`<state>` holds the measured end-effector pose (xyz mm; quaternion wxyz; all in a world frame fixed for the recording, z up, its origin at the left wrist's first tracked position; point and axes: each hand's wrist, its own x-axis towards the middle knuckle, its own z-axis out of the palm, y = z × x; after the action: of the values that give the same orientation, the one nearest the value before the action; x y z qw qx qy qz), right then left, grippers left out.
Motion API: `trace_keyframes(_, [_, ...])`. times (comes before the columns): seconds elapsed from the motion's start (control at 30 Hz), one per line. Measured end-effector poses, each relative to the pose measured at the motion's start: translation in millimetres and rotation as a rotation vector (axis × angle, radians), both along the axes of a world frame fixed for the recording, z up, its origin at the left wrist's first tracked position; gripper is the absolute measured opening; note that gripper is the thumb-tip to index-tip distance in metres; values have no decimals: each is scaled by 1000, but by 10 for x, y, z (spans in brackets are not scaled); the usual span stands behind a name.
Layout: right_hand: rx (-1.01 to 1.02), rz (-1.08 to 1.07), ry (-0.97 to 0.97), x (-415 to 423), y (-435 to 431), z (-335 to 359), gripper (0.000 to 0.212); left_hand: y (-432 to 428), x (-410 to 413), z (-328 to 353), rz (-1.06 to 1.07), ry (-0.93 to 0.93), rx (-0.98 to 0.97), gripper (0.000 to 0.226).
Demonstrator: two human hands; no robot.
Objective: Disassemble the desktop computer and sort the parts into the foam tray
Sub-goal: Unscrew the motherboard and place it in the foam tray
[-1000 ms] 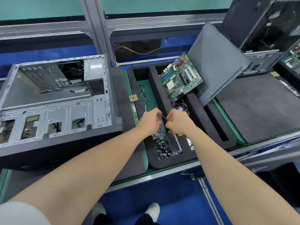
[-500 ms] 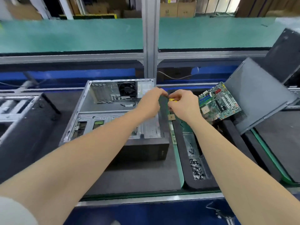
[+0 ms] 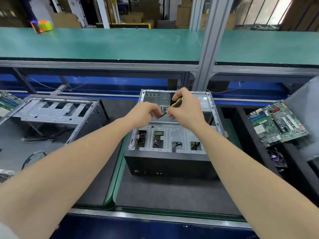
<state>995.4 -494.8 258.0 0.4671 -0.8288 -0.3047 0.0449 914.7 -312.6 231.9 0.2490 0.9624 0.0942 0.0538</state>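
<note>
Both hands meet above the open computer case, centred on the counter. The right hand has its fingers curled round the screwdriver handle. The left hand pinches its tip. The motherboard leans in the foam tray, at right.

A green-matted table spans the far side from 9 to 3 o'clock. It sits on a grey aluminium frame whose upright post rises at 1 o'clock. Behind it at 12 o'clock stand cardboard boxes. A bright opening glares at 2 o'clock. Blue panelling runs under the tabletop.
</note>
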Motion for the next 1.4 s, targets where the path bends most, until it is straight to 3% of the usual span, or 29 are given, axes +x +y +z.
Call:
trace_keyframes(0.4, [-183, 23, -241, -208, 333, -33, 36, 145, -111, -270, -253, 110, -333, 70])
trace_keyframes(1.17, [-146, 85, -229, -219, 197, -195, 32, 101, -84, -472, -238, 69, -280, 55])
trace_keyframes(1.4, [-353, 323, -227, -122, 130, 56, 33, 110, -73, -478, -239, 54, -319, 59])
